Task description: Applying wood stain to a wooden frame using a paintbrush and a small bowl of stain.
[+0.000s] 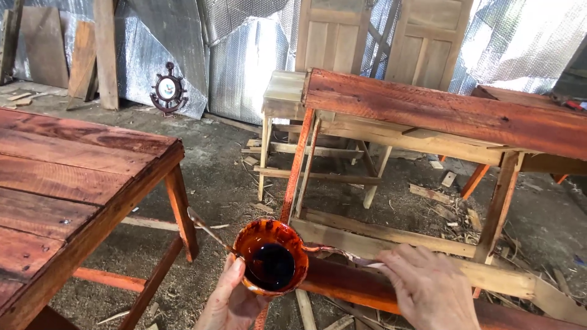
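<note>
My left hand (229, 299) holds a small round cup (272, 256) stained orange-red, with dark red-brown stain liquid in it. A thin stick or brush handle (208, 229) juts up and left from that hand beside the cup. My right hand (428, 287) rests flat on a low stained plank (342, 284), pressing a stained rag or brush (342, 252) that trails to the cup's rim. Just beyond stands a wooden table frame (428, 113) with a red-stained top board and partly stained legs.
A red-stained plank table (73, 177) fills the left side. Bare wooden doors (379, 36) lean on a silver foil-covered wall at the back. A ship's-wheel ornament (168, 90) sits by the wall. Wood scraps and shavings (440, 201) litter the dirt floor.
</note>
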